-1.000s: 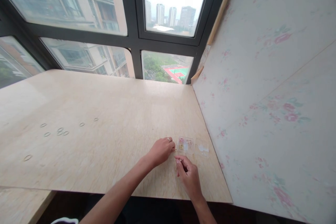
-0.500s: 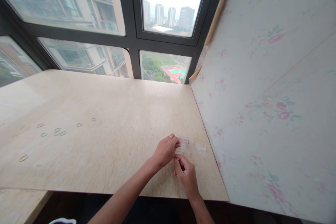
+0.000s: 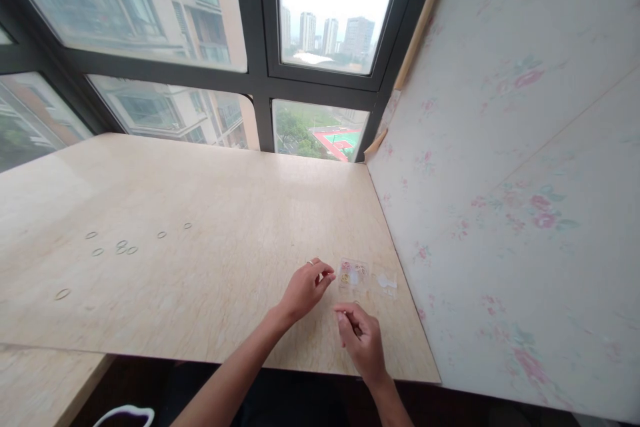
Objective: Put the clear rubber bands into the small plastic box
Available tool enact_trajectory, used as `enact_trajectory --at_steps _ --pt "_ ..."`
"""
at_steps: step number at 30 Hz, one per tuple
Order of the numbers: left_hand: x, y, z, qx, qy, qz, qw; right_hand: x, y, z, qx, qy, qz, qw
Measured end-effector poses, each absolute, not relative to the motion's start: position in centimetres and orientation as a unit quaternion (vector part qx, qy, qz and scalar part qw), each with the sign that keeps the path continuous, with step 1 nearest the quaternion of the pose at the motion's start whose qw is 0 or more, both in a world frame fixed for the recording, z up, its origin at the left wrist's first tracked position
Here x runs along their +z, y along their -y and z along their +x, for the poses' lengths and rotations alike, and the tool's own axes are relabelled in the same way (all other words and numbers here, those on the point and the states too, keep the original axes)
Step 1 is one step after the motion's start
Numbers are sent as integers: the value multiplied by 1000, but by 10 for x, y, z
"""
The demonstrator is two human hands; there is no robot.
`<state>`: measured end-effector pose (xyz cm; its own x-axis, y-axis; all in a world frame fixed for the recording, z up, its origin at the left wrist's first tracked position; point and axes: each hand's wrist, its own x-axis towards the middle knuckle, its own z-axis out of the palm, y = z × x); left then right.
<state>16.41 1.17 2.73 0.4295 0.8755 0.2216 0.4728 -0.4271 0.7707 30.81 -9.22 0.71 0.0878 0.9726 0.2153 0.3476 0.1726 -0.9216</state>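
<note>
My left hand [image 3: 304, 288] hovers low over the pale wooden tabletop [image 3: 210, 213], fingers pinched together, a ring on one finger. My right hand [image 3: 361, 339] is just below and to the right of it, its fingertips also pinched; what either holds is too small to make out. A small clear plastic box [image 3: 353, 273] with pink and yellow rings inside lies just right of my left hand. A clear lid or second small piece [image 3: 387, 282] rests beside the box, near the wall.
Several loose thin rings [image 3: 119, 247] are scattered on the left part of the tabletop, with one more ring [image 3: 63, 293] nearer the front edge. A floral-papered wall [image 3: 500, 180] rises along the right. Large windows [image 3: 325, 13] stand behind the table.
My hands, close together half a second ago, have drawn slightly apart; the left moved off the box and the right dropped a little toward me.
</note>
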Motion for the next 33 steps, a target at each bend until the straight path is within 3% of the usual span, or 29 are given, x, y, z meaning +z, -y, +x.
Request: enact_trajectory --at_steps 5,8,21,29,33 --pt "30 -1 169 230 -382 830 335 10 106 312 155 663 -516 521" --pt "30 7 183 176 -363 865 299 13 110 311 114 693 -498 509" --pt "33 13 206 65 -254 961 91 19 106 307 158 676 -507 511" --pt "32 13 206 61 -205 976 51 14 111 309 113 657 -517 537" --pt "29 9 200 95 -263 959 55 14 110 309 107 648 -521 545"
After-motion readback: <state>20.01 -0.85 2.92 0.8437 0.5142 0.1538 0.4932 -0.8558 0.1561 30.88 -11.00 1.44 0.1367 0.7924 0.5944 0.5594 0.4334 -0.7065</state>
